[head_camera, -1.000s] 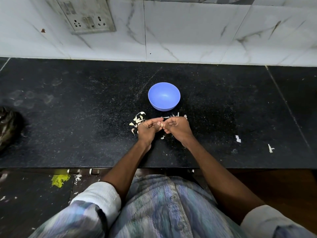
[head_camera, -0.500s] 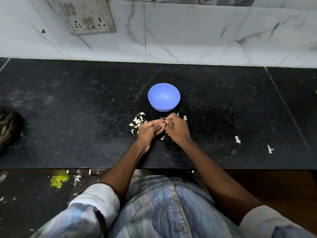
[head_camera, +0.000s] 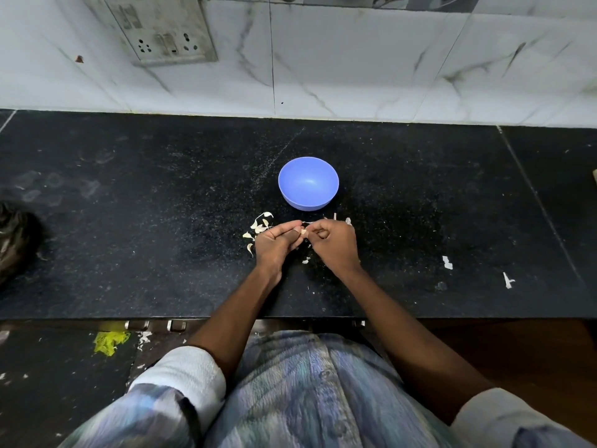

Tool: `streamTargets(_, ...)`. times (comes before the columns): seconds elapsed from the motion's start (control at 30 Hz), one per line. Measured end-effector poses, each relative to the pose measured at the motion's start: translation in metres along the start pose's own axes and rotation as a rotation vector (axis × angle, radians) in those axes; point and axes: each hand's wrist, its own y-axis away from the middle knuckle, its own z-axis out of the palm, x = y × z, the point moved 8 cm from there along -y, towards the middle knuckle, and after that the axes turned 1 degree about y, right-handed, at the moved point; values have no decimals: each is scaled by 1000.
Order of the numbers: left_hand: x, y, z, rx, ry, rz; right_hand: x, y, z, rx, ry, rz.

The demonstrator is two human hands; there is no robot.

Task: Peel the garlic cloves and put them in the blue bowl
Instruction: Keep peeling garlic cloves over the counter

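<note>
A blue bowl [head_camera: 308, 183] stands on the black counter, and I see nothing inside it. Just in front of it my left hand [head_camera: 274, 242] pinches a small pale garlic clove [head_camera: 303, 232] between thumb and fingers. My right hand [head_camera: 334, 242] is close beside it, fingers curled, pinching at the clove's skin from the right. Both hands hover low over the counter. Loose garlic peels [head_camera: 258, 226] lie left of my left hand, and a few more scraps lie under and behind the hands.
The black stone counter [head_camera: 129, 221] runs to a white tiled wall with a socket plate [head_camera: 164, 33]. A dark bundle [head_camera: 16, 240] lies at the far left edge. White scraps [head_camera: 447, 262] dot the counter's right part.
The hands have shifted slightly and the fingertips have worked on the clove; more of the pale clove shows between them now. The bowl has not moved.
</note>
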Motion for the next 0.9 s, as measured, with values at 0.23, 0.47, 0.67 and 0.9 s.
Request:
streamTargets(0.23, 7, 0, -1, -20, -134, 114, 5, 0, 0, 14, -102, 106)
streamTargets(0.47, 14, 2, 3, -36, -273, 202, 13, -3, 4, -15, -195, 179)
streamTargets(0.67, 14, 2, 1, -5, -248, 213, 11, -5, 3, -34, -236, 164)
streamTargets(0.9, 15, 2, 3, 6, -242, 237, 21, -3, 6, 17, -442, 328)
